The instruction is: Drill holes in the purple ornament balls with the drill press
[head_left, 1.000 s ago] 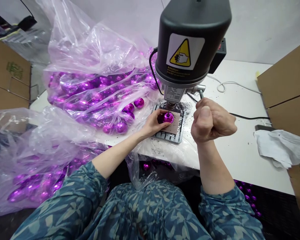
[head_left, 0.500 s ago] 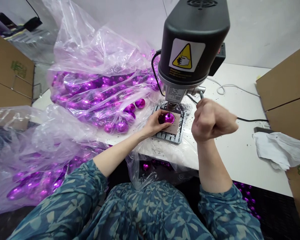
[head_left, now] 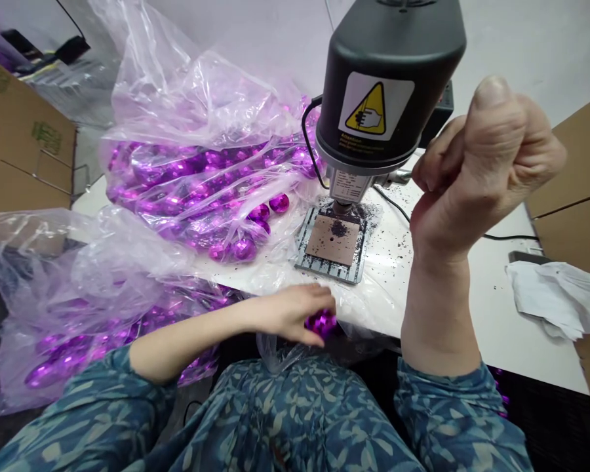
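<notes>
Low at the table's front edge, my left hand [head_left: 297, 311] is curled round a faceted purple ball [head_left: 321, 322], its thumb beside the ball. My right hand [head_left: 486, 167] is raised in a fist at the right of a black drill press [head_left: 393, 78]. A silver lever hub [head_left: 399, 177] on the press runs up to this fist, whose fingers hide the rest of the lever. Under the press, a brown square pad [head_left: 332, 249] with a small dark hole and a heap of dark shavings lies on the slotted metal base [head_left: 319, 265].
Clear plastic bags [head_left: 177, 111] full of purple balls cover the left side. Several loose balls [head_left: 278, 202] lie near the base. White paper [head_left: 545, 298] and a cardboard box [head_left: 580, 157] are at the right. Another box [head_left: 19, 144] stands far left. A black cable crosses the white table [head_left: 511, 341].
My left hand has moved the purple ball off the pad, toward me and down to the table edge. My right fist has risen up and to the right. Shavings now show on the pad.
</notes>
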The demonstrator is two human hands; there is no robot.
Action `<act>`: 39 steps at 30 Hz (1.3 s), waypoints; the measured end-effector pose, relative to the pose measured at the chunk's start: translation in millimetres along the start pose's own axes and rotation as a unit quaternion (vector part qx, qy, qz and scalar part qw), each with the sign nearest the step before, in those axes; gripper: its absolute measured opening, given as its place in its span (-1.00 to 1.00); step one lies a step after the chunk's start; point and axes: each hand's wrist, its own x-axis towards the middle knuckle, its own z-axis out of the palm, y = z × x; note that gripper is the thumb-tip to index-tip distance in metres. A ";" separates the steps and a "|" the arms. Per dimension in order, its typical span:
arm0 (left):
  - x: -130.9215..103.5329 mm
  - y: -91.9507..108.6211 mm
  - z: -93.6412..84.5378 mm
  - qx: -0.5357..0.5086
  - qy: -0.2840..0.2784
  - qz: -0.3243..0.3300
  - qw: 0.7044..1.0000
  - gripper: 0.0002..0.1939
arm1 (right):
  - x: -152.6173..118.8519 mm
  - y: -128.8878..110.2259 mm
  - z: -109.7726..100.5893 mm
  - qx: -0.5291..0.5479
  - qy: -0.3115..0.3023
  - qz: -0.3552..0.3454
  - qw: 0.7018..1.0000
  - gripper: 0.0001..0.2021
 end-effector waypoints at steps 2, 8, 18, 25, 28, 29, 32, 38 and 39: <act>-11.9 5.2 9.5 0.058 -0.082 0.042 0.994 -0.60 | -0.3 0.1 0.8 0.026 0.005 -0.005 1.000 -0.45; -1.6 -35.4 -19.0 -0.026 0.092 -0.046 0.994 -0.81 | -1.3 0.4 0.8 0.013 0.016 -0.011 1.000 -0.41; 52.2 -145.8 -98.1 0.202 0.282 -0.306 0.887 -0.67 | -4.5 -6.3 0.2 0.006 0.017 0.004 1.000 -0.40; 51.2 -111.4 -66.8 -0.299 0.331 -0.182 0.876 -0.55 | -5.3 -4.6 2.0 0.026 0.021 -0.009 0.999 -0.45; 57.7 -106.2 -50.5 -0.384 0.316 -0.183 0.848 -0.48 | -5.8 -4.6 1.0 0.014 0.015 -0.021 1.000 -0.47; 60.2 -106.9 -46.7 -0.389 0.312 -0.183 0.847 -0.45 | -6.0 -4.9 0.6 0.005 0.013 -0.022 1.000 -0.48; 66.6 -111.7 -39.7 -0.356 0.311 -0.176 0.863 -0.37 | -6.4 -6.7 -0.4 -0.031 0.000 -0.020 0.999 -0.48; 73.3 -112.9 -37.7 -0.240 0.324 -0.148 0.903 -0.45 | -7.2 -10.0 0.4 -0.132 -0.006 -0.003 0.991 -0.41; 73.7 -111.7 -37.5 -0.217 0.323 -0.144 0.910 -0.47 | -7.4 -10.0 0.5 -0.146 -0.007 0.003 0.989 -0.41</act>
